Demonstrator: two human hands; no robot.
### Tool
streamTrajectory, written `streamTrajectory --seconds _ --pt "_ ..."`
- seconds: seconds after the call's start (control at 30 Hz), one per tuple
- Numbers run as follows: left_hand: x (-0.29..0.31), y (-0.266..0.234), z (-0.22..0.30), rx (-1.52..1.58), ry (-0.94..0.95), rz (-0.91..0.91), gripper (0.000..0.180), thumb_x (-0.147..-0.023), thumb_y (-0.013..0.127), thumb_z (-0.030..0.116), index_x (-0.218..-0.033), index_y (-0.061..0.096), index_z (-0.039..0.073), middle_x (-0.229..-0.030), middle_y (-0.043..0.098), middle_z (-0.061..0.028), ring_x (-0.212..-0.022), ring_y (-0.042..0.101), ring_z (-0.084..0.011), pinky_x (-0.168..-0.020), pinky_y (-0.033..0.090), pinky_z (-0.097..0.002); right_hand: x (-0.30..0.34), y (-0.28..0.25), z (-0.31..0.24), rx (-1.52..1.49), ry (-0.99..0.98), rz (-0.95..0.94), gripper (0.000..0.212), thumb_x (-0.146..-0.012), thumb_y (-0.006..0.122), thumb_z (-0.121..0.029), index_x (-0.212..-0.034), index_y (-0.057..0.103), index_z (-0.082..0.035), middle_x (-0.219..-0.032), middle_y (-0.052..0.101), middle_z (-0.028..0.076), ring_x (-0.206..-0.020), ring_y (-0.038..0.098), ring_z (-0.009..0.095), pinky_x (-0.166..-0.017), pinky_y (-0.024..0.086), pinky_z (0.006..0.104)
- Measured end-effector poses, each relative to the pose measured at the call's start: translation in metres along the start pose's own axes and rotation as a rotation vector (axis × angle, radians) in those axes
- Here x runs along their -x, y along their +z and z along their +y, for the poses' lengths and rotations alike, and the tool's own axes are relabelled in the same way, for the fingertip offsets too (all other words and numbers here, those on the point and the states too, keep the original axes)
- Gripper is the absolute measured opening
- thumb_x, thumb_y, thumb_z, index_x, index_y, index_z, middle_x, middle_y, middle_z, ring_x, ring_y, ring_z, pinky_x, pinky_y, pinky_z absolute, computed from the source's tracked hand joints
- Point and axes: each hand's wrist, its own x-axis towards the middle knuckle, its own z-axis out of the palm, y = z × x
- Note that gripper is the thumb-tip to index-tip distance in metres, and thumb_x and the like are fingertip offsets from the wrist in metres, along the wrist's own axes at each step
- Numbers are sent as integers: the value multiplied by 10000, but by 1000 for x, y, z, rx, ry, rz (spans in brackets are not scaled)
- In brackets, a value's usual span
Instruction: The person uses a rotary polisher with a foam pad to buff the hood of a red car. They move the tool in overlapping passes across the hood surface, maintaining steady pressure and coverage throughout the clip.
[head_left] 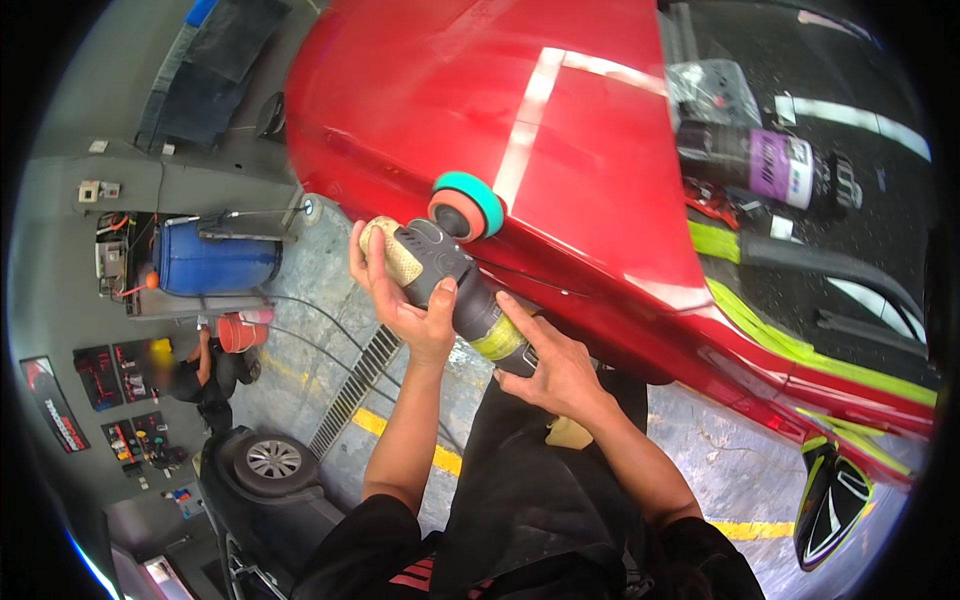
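Both my hands grip a black polisher [462, 285] with yellow-green tape wrapped round its body. My left hand [412, 318] holds the head end, where a tan mesh patch covers the casing. The fingers of my right hand [562, 372] are closed round the taped body, nearer to me. A round foam pad [487, 203], teal and coral, is on the polisher's head and faces away from me. Just beyond lies the red car panel [430, 110], with white light stripes reflected in it. Whether the pad touches the paint, I cannot tell.
On the dark windshield at right lies a black bottle [765, 168] with a purple label. Green masking tape [770, 325] edges the glass. A side mirror [833, 508] juts out. At left are a blue barrel [215, 258], a crouching person [208, 370], a dark car [265, 515] and cables.
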Motion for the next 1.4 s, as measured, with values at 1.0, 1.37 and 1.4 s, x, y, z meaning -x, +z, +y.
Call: streamTrajectory --seconds 1.0,1.37,1.4 --pt "-258 -136 -240 132 -206 -55 836 -793 737 203 -1564 496 -14 -1623 351 -220 -1482 436 -335 -1241 331 -456 -318 142 -135 -156 95 -43 1069 -828 807 -261 -1721 219 -273 -1196 669 256 -995 710 439 -867 573 494" --pt "-155 -79 -85 -53 35 -403 964 -829 874 502 -1540 444 14 -1673 258 -279 -1458 435 -389 -1172 382 -503 -124 77 -110 -706 135 145 1104 -844 862 -141 -1718 193 -47 -1699 382 163 -1551 381 242 -1260 296 391" --pt "-122 -76 -67 107 -109 -384 907 -835 873 514 -1484 472 22 -1633 320 -253 -1421 467 -362 -1160 386 -490 -102 68 -106 -690 118 195 1107 -850 863 -167 -1719 187 -53 -1711 364 171 -1565 364 254 -1266 291 395"
